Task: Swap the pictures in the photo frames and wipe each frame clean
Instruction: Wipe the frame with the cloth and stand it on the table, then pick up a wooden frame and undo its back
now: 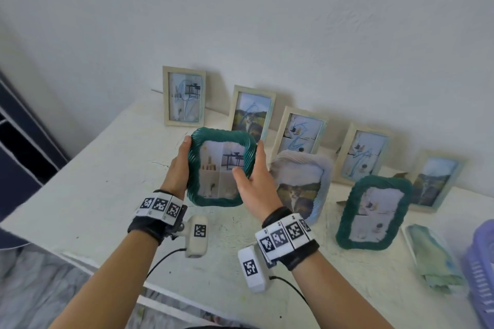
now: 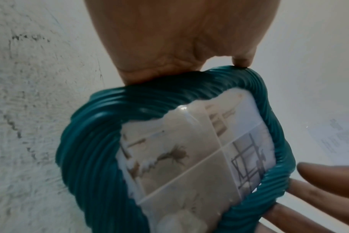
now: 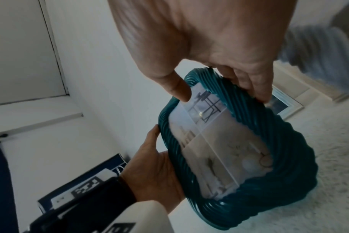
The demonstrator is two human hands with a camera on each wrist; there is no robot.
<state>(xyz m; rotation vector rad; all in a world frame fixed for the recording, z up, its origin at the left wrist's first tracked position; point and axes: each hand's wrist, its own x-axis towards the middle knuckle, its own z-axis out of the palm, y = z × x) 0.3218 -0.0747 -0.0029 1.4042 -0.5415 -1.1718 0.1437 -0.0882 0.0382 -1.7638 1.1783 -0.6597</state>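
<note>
Here, eight frames, two hands

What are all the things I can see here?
Teal frame: one, held up in both hands.
Teal frame: one, standing at front right.
Pale ribbed frame: one, whitish blue, cat picture, behind the right hand.
Wooden frames: five, cream, along the wall; several scribbled blue.
Cloth: one, pale green, far right.
Basket: one, lilac, right edge.
Table: one, white.
Left hand: grips the held frame's left edge.
Right hand: grips its right edge, thumb on the glass.
</note>
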